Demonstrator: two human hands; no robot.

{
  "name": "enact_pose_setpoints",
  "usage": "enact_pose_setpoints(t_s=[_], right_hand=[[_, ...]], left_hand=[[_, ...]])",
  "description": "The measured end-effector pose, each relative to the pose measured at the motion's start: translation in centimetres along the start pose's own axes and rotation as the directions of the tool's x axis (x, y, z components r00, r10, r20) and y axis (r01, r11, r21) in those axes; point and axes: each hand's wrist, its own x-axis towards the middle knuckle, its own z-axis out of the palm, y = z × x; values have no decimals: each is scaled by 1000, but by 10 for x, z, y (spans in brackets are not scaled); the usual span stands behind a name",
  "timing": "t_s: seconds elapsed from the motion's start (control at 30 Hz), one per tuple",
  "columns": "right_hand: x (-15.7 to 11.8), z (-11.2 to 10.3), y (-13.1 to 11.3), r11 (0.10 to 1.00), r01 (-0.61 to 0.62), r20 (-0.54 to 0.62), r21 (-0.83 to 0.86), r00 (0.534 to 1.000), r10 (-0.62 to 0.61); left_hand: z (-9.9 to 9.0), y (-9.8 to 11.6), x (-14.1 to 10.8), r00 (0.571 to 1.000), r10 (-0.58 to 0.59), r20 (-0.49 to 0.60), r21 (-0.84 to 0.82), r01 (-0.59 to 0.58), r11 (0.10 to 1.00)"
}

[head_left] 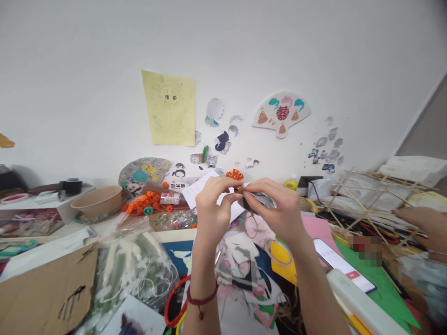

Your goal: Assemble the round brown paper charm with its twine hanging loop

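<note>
Both hands are raised above the cluttered table, fingertips nearly meeting. My left hand [217, 202] pinches a small brown bead-like piece [239, 190] between thumb and forefinger. From the other side my right hand [274, 202] closes its thumb and forefinger at the same small piece. A dark red cord bracelet [202, 300] circles my left wrist. Behind the fingertips stands an orange flower-like thing [234, 174]. White paper [200, 188] lies behind my left hand.
At the right edge another person's hand [419, 221] is near a frame of thin sticks [363, 204]. A phone [344, 265] lies on green paper [394, 288]. On the left are a tan bowl [98, 201], cardboard [52, 293] and a clear bag [139, 265].
</note>
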Motion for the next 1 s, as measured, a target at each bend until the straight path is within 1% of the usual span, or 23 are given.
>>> enact_pose_setpoints(t_s=[0.1, 0.3, 0.37, 0.47, 0.57, 0.73, 0.83, 1.0], right_hand=[[0, 1, -2, 1000, -10, 0, -1, 1000, 10], [0, 2, -3, 999, -40, -26, -27, 999, 39], [0, 2, -3, 999, -40, -33, -19, 999, 40], [-1, 4, -5, 1000, 3, -26, -1, 1000, -3], [-1, 8, -9, 999, 25, -24, -23, 999, -25], [-2, 14, -14, 996, -14, -34, -85, 999, 11], [-3, 16, -14, 992, 1, -51, -128, 999, -7], [-4, 21, -15, 977, 37, -125, -210, 990, -64]], left_hand=[[-1, -1, 0, 1000, 1, 9, -6, -1, 1000], [-3, 2, 0, 998, -2, 64, 23, 0, 1000], [-2, 3, 0, 998, -15, 65, -6, 15, 1000], [-3, 3, -1, 997, -41, 72, -84, 47, 995], [-6, -1, -2, 994, -60, 93, -119, 71, 990], [-6, -8, -4, 997, -44, 61, -106, 51, 993], [-3, -9, -5, 998, -37, 43, -96, 41, 995], [2, -9, -5, 1000, -28, 11, -87, 29, 996]])
